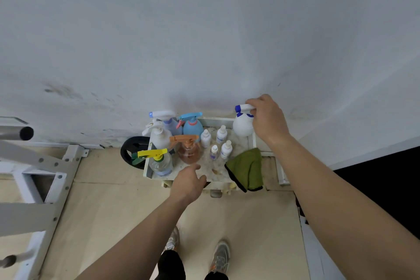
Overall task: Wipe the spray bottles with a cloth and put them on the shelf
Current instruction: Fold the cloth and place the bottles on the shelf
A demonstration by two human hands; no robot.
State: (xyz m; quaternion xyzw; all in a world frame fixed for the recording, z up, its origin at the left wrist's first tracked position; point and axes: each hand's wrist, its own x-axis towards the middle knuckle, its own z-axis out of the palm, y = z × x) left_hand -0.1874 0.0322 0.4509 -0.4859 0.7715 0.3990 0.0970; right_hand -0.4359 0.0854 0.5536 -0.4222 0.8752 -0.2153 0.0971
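Note:
My right hand (pixel 268 118) grips the blue-and-white trigger head of a white spray bottle (pixel 242 126) at the shelf's back right corner. My left hand (pixel 189 180) hovers over the front edge of the white shelf (pixel 147 166) with relaxed fingers, holding nothing. On the shelf stand a yellow-trigger clear bottle (pixel 160 161), an orange-trigger bottle (pixel 188 149), a light blue bottle (pixel 192 125), a white bottle (pixel 159 135) and a purple-tinted bottle (pixel 167 119). A green cloth (pixel 247 169) lies folded over the shelf's front right corner.
Several small white dropper bottles (pixel 221 141) stand in the shelf's middle. A black round object (pixel 131 151) leans left of the shelf. A white metal frame (pixel 45 179) fills the left side. A white wall rises right behind the shelf. My shoes (pixel 219 257) are on the beige floor.

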